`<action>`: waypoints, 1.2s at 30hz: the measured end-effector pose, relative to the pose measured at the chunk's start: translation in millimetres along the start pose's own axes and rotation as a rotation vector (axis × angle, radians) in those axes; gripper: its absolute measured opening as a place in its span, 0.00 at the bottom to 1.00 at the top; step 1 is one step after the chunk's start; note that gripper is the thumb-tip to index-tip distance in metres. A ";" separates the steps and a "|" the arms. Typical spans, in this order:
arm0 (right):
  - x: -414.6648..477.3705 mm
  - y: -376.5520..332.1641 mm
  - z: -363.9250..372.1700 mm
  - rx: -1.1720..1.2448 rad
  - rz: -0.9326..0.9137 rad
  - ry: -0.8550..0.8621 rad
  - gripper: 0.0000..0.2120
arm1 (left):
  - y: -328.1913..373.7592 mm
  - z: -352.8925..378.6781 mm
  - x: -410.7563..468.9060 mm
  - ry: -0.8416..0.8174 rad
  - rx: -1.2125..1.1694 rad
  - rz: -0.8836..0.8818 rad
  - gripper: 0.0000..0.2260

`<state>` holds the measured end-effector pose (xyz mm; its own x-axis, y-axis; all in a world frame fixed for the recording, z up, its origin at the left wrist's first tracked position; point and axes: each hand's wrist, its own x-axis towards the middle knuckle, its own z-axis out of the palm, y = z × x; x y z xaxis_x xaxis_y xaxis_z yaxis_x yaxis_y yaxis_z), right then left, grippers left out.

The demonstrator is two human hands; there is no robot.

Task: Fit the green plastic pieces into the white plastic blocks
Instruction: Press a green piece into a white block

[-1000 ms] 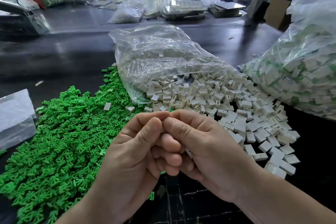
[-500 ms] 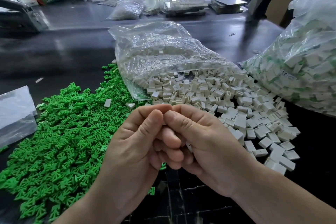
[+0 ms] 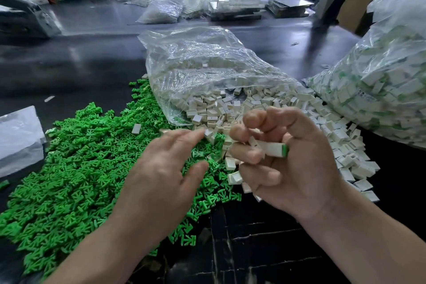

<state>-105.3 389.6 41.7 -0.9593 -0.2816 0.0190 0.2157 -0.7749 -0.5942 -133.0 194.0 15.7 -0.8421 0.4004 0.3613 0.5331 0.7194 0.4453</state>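
Left hand (image 3: 161, 175): palm down, fingers straight and spread, holding nothing, low over the green pieces (image 3: 69, 168). Motion blur; cannot tell if it touches them.

Right hand (image 3: 292, 168): palm toward the camera, fingers curled, gripping a block (image 3: 272, 148) with green showing at its right end. More white bits sit among the fingers; count unclear.

Green pieces heaped on the dark table (image 3: 69, 64), left of centre.

Loose blocks (image 3: 334, 140) spread behind and right of the right hand, spilling from an open clear bag (image 3: 202, 60) lying on its side.

Plastic sheet (image 3: 18, 136) at the left edge.

Big bag (image 3: 380, 90) at right, packed with white blocks, green showing among them.

Further back, a small bag (image 3: 161, 10) and blurred clutter.
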 end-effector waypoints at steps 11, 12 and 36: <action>-0.9 -20.5 -9.5 -0.731 -0.049 0.290 0.03 | 10.3 6.7 2.4 -0.254 0.293 0.215 0.25; -1.6 -18.6 -8.7 -0.740 -0.052 0.287 0.03 | 13.0 8.8 1.9 -0.267 0.280 0.252 0.25; -3.7 4.8 -3.0 -0.901 0.146 0.194 0.09 | 26.0 0.2 -0.9 0.162 -0.209 0.084 0.10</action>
<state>-101.3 388.7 36.5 -0.9649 -0.1794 -0.1918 0.1923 0.0146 -0.9812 -118.3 212.4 26.8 -0.7792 0.3458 0.5227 0.6199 0.5483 0.5614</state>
